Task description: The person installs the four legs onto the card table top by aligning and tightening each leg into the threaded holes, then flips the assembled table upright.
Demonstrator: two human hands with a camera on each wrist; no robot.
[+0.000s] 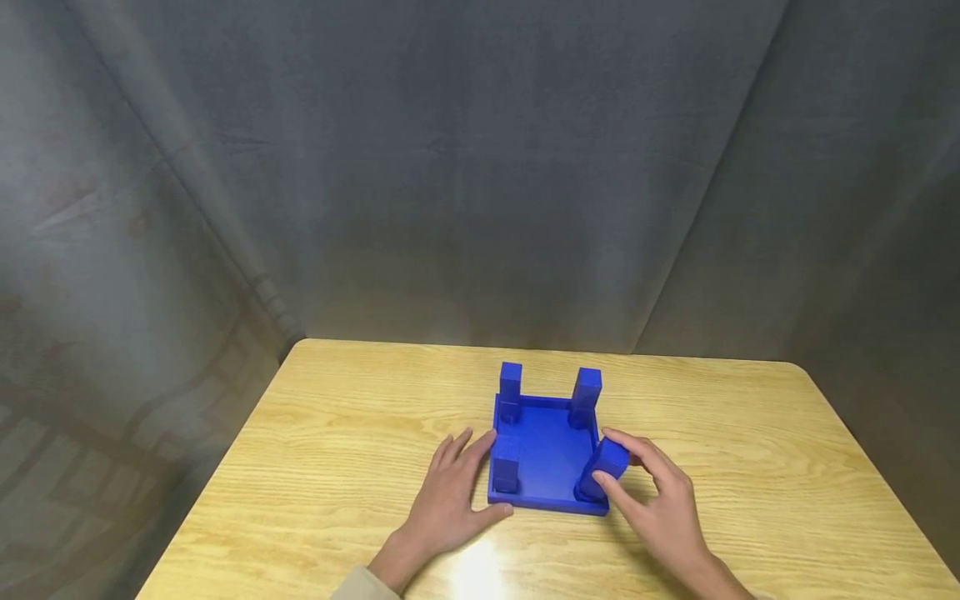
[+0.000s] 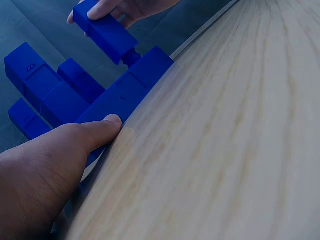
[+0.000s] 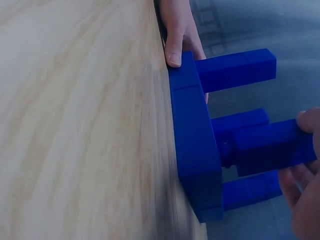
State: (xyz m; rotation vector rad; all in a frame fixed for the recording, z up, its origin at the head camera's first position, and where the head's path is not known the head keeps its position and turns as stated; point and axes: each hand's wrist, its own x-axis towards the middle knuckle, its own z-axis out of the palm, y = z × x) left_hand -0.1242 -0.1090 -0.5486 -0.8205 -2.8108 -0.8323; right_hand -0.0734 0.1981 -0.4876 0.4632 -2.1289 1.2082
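Note:
A blue square tabletop with a raised rim lies upside down on the wooden table, like a small toy table. Three blue legs stand upright at its far left, far right and near left corners. At the near right corner my right hand pinches the fourth leg between thumb and fingers near its upper end. That leg leans, and its narrow threaded end shows just above the tabletop. My left hand braces the near left corner, thumb against the front side, straight fingers along the left side.
The light wood table extends to both sides of the blue piece. Grey curtains hang behind the table's far edge and at the left.

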